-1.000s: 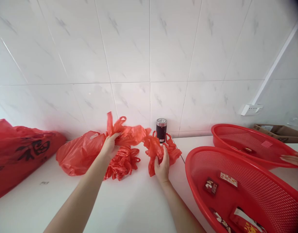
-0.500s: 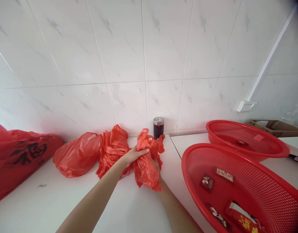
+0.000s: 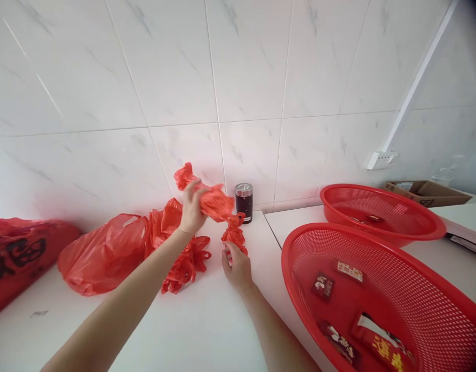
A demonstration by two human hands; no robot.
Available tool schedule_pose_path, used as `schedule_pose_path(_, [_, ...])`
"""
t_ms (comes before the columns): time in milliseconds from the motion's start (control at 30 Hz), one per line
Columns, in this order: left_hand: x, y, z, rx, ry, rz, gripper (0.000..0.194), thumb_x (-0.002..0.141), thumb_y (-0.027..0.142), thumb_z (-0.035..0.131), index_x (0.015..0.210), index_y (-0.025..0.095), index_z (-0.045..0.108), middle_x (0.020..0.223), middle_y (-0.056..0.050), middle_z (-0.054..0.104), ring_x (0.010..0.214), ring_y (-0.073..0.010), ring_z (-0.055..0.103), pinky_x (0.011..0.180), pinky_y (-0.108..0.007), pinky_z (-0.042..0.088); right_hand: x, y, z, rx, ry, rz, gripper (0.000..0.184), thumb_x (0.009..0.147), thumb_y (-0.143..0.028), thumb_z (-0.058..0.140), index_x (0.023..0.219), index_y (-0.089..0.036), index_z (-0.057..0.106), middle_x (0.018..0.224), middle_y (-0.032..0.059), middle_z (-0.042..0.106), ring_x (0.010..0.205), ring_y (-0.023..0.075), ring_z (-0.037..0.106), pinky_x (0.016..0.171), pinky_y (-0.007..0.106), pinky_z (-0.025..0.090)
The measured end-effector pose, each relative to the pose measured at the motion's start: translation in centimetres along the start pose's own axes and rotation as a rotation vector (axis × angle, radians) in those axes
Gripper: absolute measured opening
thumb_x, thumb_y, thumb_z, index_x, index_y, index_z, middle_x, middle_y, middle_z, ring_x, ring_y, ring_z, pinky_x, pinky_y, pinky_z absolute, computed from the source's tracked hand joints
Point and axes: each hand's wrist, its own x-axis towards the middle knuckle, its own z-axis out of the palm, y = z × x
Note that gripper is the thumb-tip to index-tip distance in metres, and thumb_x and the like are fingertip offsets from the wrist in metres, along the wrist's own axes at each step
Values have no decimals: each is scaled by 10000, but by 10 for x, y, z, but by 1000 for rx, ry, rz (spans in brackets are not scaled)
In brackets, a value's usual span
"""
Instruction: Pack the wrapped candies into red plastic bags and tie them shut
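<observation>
In my left hand (image 3: 193, 211) is a crumpled red plastic bag (image 3: 216, 202), lifted above the table with the fingers wrapped round it. My right hand (image 3: 238, 267) is lower, its fingers curled on a smaller bunched red plastic bag (image 3: 234, 235) with red film showing between them. That bag stands in front of a black cup (image 3: 244, 204) with a silver lid. Left of my hands lies a heap of crumpled red bags (image 3: 183, 263), partly hidden by my left forearm. Beside it rests a fuller red bag (image 3: 106, 253).
A large red bag with black lettering (image 3: 22, 258) lies at far left. On the right, a red perforated basket (image 3: 295, 268) holds several small packets. Behind it are a second red basket (image 3: 427, 230) and a cardboard box (image 3: 441, 194). A tiled wall (image 3: 253, 150) bounds the back.
My hands, together on one red bunch before, are now apart. The left has risen up and left with a bag; the right has come lower with a smaller one. The view has shifted slightly.
</observation>
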Motion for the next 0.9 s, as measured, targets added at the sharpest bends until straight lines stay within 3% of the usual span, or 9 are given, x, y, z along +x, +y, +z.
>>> schedule_pose_path(133, [-34, -33, 22, 251, -523, 102, 364, 637, 149, 712, 992, 229, 707, 1323, -80, 587, 1325, -299, 416, 1142, -446, 248, 1, 3, 0, -27, 13, 1, 304, 941, -229, 378, 1174, -181, 568, 1034, 64, 664, 863, 178, 643, 777, 292, 522])
schedule_pose_path(267, [-43, -63, 25, 495, -753, 112, 474, 646, 71, 650, 1101, 199, 691, 1333, -150, 570, 1307, -342, 439, 1120, -499, 269, 1, 8, 0, -107, 15, 65, 294, 942, -208, 370, 1156, -186, 571, 1044, 49, 664, 895, 166, 636, 786, 264, 504])
schedule_pose_path(367, [-34, -64, 19, 610, -815, 160, 549, 694, 18, 578, 1220, 169, 628, 1446, -155, 458, 1389, -328, 321, 1152, -490, 193, 3, 11, -1, -321, -5, 262, 290, 898, -188, 466, 1168, -173, 569, 1071, 69, 646, 950, 205, 612, 826, 300, 479])
schedule_pose_path(433, [-28, -57, 15, 659, -832, 187, 530, 733, 12, 549, 1234, 170, 618, 1494, -148, 395, 1425, -318, 243, 1163, -490, 149, 4, 14, -4, -466, -64, 413, 387, 843, -198, 568, 1227, -158, 546, 1079, 99, 627, 957, 249, 599, 821, 338, 467])
schedule_pose_path(500, [-26, -50, 11, 692, -836, 202, 476, 781, 13, 507, 1212, 170, 634, 1525, -148, 344, 1442, -316, 194, 1163, -502, 125, 7, 18, -9, -485, -95, 521, 474, 795, -184, 624, 1260, -161, 536, 1099, 118, 610, 951, 272, 596, 806, 353, 456])
schedule_pose_path(567, [-28, -44, 7, 710, -842, 207, 443, 804, 11, 486, 1183, 167, 653, 1531, -155, 330, 1444, -320, 188, 1158, -513, 129, 9, 23, -16, -397, -65, 583, 428, 793, -152, 593, 1219, -184, 567, 1116, 109, 610, 943, 264, 603, 795, 341, 448])
schedule_pose_path(667, [-34, -36, -3, 704, -874, 204, 483, 764, 4, 537, 1200, 183, 640, 1505, -161, 379, 1423, -325, 257, 1141, -515, 193, 14, 32, -28, -266, 44, 627, 279, 884, -189, 439, 1120, -194, 588, 1088, 85, 636, 913, 230, 620, 763, 306, 456])
schedule_pose_path(800, [-40, -14, -20, 646, -906, 189, 664, 696, 101, 644, 1341, 197, 519, 1483, -159, 415, 1377, -352, 342, 1094, -522, 284, 17, 35, -37, -161, 213, 604, 410, 988, -328, 178, 1214, -149, 470, 1084, 132, 629, 891, 208, 625, 716, 276, 468])
schedule_pose_path(900, [-53, 15, -30, 537, -895, 177, 780, 681, 194, 688, 1411, 286, 428, 1498, -95, 407, 1365, -330, 368, 1082, -472, 335, 15, 31, -32, -104, 275, 522, 461, 992, -421, 168, 1203, -142, 467, 1047, 142, 635, 878, 223, 618, 712, 287, 463])
